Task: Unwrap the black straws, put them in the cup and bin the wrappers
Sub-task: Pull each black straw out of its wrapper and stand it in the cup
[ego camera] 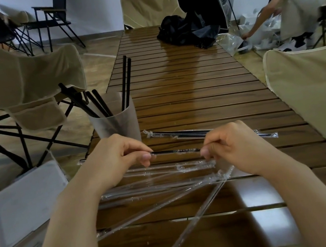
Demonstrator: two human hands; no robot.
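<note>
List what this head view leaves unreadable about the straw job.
- Straw held by left hand and right hand: its ends are covered by the fingers, so how far it is unwrapped is unclear.
- Cup: the overlapping straws in it defy counting.
- Bin: the lid hides its contents.
- Empty wrappers: clear film overlaps, number uncertain.
- Wrapped straws: partly behind the right hand.
</note>
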